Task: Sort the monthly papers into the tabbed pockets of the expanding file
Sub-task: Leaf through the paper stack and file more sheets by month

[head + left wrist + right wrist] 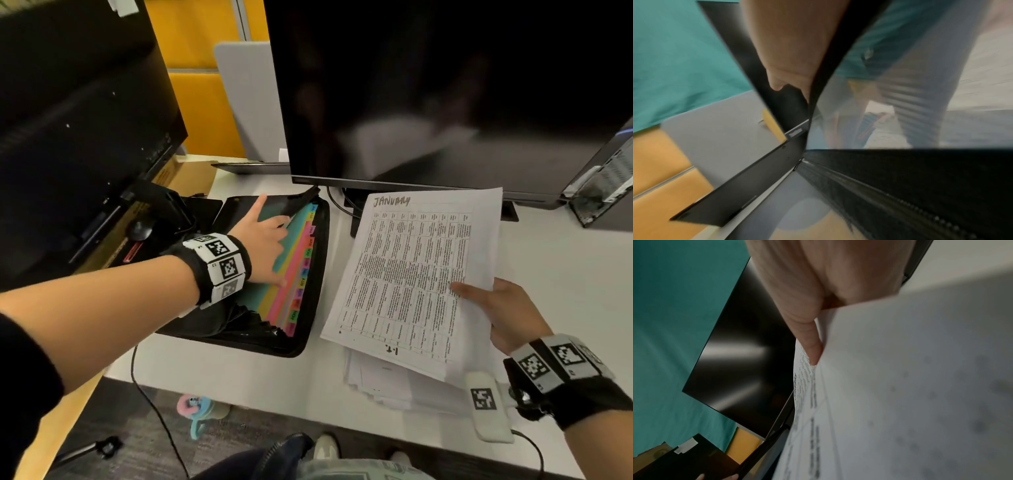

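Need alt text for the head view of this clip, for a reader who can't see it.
A right hand holds a printed sheet headed January above a paper stack, while the left hand spreads the coloured tabbed pockets of an open black expanding file on a white desk before a dark monitor.

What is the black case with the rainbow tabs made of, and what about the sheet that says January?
The expanding file looks like black woven fabric outside, matte, with a zipper along its rim. Its colored dividers look like thin, smooth plastic, though they could be coated card. The January sheet is plain white printer paper: it bends where the right hand pinches it.
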`<state>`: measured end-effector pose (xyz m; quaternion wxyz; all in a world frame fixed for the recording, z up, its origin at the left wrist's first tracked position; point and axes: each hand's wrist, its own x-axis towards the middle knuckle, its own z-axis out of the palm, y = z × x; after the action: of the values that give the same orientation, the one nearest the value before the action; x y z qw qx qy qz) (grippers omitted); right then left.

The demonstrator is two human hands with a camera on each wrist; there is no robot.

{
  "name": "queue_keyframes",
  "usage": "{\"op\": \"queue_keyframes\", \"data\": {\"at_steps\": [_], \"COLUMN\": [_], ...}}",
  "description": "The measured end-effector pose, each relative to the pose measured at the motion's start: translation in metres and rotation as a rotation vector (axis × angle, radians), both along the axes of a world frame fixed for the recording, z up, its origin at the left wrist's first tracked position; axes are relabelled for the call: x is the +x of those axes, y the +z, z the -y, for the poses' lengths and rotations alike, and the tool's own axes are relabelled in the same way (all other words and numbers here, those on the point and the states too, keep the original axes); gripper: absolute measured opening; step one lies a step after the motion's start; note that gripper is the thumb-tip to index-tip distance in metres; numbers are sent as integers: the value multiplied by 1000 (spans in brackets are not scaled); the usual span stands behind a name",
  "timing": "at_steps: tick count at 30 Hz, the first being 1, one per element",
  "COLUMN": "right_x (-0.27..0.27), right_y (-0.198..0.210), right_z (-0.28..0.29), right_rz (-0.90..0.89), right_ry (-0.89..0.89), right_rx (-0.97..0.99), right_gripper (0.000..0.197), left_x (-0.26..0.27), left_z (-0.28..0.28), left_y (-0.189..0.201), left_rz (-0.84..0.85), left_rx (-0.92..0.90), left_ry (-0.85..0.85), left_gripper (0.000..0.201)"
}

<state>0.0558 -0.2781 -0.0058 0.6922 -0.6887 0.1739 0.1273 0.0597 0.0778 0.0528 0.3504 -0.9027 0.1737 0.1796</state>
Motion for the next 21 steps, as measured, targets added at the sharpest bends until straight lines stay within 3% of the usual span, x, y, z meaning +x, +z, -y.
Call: {"op": "queue_keyframes", "data": {"at_steps": [3, 6, 7, 11, 15, 21], "right_x": [-3, -3, -3, 0, -1, 2], "right_y": [0, -5, -5, -5, -1, 0], "right_z": [-4, -9, -12, -26, -45, -69], "right_rz": [0, -18, -31, -90, -109, -137], "right_ry": [9, 25, 32, 73, 167, 227], "right_rx": [18, 8, 13, 76, 112, 97], "right_gripper": [16, 16, 16, 26, 22, 25], "left_x": [-4, -9, -9, -10, -15, -39], "left_z": [-8, -9, -10, -6, -4, -7], "left_y": [-6, -13, -14, -12, -22, -29], "left_rz": [62, 184, 206, 52, 77, 151], "left_rx": [-105, -227, -276, -560, -799, -1009], "left_ry": [-4, 38, 107, 467, 576, 653], "left_gripper": [64, 34, 32, 57, 63, 50]}}
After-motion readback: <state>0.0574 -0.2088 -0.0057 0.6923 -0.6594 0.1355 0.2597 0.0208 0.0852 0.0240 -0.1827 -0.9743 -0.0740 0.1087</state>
